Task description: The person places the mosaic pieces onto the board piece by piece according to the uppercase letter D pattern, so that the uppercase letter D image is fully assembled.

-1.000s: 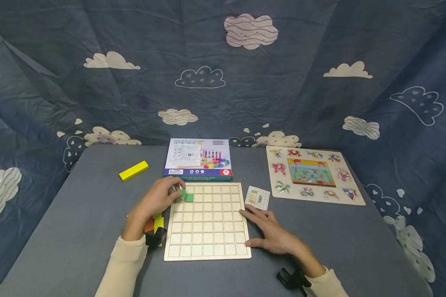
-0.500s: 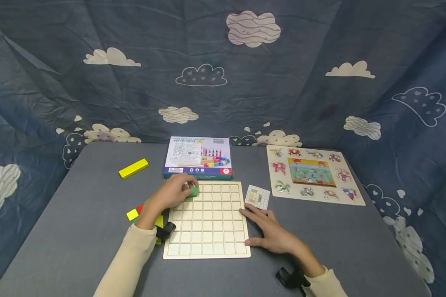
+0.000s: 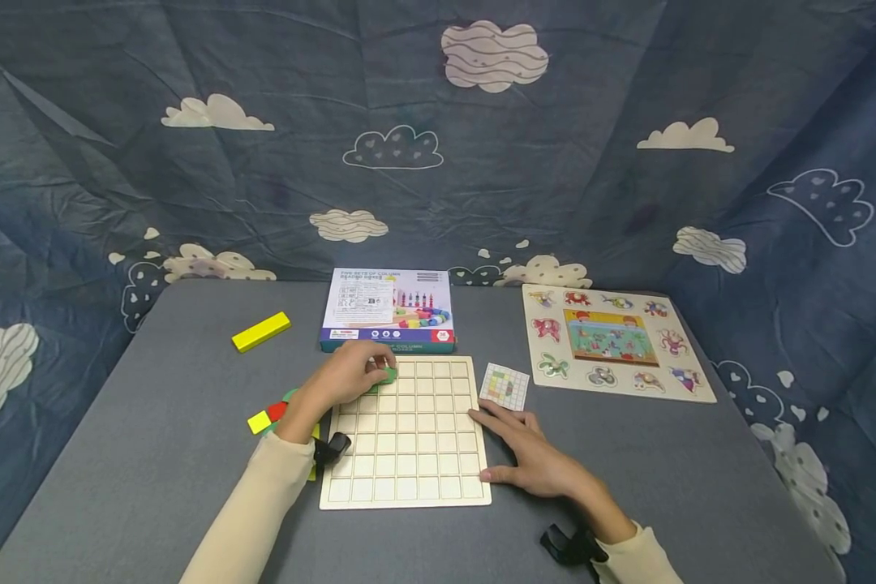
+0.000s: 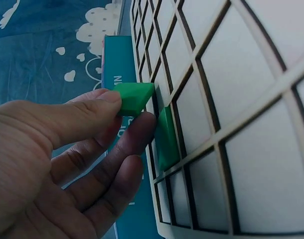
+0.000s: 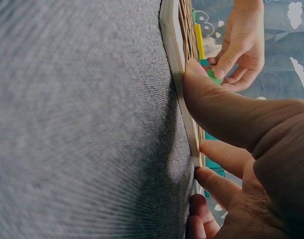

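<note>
My left hand (image 3: 345,375) pinches a small green square tile (image 4: 134,97) between thumb and fingers, above the upper left of a pale wooden grid board (image 3: 407,465). In the left wrist view the tile is tilted, one corner close over the board. A second green tile (image 4: 166,142) lies on the grid beside the fingertips; in the head view the left hand hides most of it. My right hand (image 3: 531,464) rests at the board's right edge with fingers spread, and in the right wrist view its thumb (image 5: 212,97) touches the board's rim.
A printed box (image 3: 423,332) lies behind the board. A patterned card (image 3: 505,386) sits near my right hand, with a picture puzzle board (image 3: 543,375) beyond. A yellow bar (image 3: 261,332) lies at left; red (image 3: 276,411) and yellow (image 3: 259,422) blocks are partly behind my left wrist.
My left hand has moved right along the board's top rows with the green tile, uncovering the red and yellow blocks at left. The right hand has stayed in place.
</note>
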Available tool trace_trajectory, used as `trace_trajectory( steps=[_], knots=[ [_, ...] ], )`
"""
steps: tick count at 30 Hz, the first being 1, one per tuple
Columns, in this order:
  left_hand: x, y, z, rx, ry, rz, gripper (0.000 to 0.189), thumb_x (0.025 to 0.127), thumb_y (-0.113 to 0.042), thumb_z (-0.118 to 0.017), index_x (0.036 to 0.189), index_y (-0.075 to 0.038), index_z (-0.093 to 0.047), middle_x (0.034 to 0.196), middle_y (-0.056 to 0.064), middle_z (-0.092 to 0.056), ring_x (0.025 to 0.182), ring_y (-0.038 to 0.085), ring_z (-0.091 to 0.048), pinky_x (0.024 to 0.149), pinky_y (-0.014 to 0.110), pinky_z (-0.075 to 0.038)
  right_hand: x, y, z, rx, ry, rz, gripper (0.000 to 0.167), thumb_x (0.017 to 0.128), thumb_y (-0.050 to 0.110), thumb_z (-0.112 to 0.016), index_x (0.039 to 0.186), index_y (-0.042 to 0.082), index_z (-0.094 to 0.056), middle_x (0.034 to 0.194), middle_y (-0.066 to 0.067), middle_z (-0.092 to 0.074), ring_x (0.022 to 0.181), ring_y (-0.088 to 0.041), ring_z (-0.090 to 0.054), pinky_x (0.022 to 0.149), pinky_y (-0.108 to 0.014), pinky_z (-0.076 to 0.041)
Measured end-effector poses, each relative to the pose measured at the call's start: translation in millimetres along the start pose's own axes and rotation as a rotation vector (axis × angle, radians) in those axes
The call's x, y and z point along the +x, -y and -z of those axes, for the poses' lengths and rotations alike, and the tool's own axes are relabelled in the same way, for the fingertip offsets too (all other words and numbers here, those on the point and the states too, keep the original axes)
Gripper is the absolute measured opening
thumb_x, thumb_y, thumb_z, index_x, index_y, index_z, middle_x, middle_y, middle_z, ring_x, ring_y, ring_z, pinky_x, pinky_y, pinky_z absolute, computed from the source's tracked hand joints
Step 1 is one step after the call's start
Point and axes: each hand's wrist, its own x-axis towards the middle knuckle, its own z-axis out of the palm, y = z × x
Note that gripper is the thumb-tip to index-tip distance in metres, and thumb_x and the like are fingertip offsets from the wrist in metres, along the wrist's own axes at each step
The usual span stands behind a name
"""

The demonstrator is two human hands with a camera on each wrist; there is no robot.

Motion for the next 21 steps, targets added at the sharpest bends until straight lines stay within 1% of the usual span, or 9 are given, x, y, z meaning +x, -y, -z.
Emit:
trace_trajectory(
  steps=[5,12,17,21],
  knots=[
    [0.6,-0.4,-1.0,-0.005,0.006,-0.003,0.008,0.094,-0.009,-0.068,0.100,-0.012,-0.073,0.089,0.001,-0.068,0.079,0.015,-0.059,0.073,0.032,-0.049,0.4,0.2,0.2,-0.003,0.006,-0.003,0.082,0.085,0.036,-0.078,0.154,0.013,-0.040,0.164,-0.016,-0.026,0.134,-0.040,-0.029,0.100,-0.056,-0.029],
    [0.2,1.9,-1.8,-0.005,0.014,-0.008,0.006,0.091,-0.007,-0.071,0.097,-0.009,-0.072,0.084,0.001,-0.067,0.076,0.013,-0.058,0.074,0.032,-0.050,0.0,0.6,0.7,0.002,0.010,-0.009,0.082,0.085,0.034,-0.079,0.154,0.013,-0.040,0.164,-0.016,-0.026,0.134,-0.040,-0.028,0.100,-0.056,-0.028],
    [-1.2,5.3,-4.2,-0.006,0.026,0.005,0.008,0.091,-0.008,-0.072,0.098,-0.009,-0.073,0.086,0.001,-0.068,0.077,0.012,-0.060,0.075,0.031,-0.052,-0.2,1.0,1.0,-0.001,0.008,-0.005,0.081,0.085,0.034,-0.079,0.153,0.013,-0.040,0.163,-0.017,-0.026,0.134,-0.040,-0.029,0.100,-0.056,-0.029],
    [-2.5,7.3,-5.5,0.000,0.024,0.014,0.008,0.089,-0.008,-0.074,0.097,-0.009,-0.074,0.087,0.001,-0.069,0.078,0.012,-0.060,0.074,0.031,-0.052,-0.4,0.9,1.1,-0.003,0.011,-0.003,0.081,0.085,0.035,-0.078,0.154,0.013,-0.040,0.164,-0.017,-0.026,0.134,-0.040,-0.028,0.100,-0.057,-0.029]
  ],
)
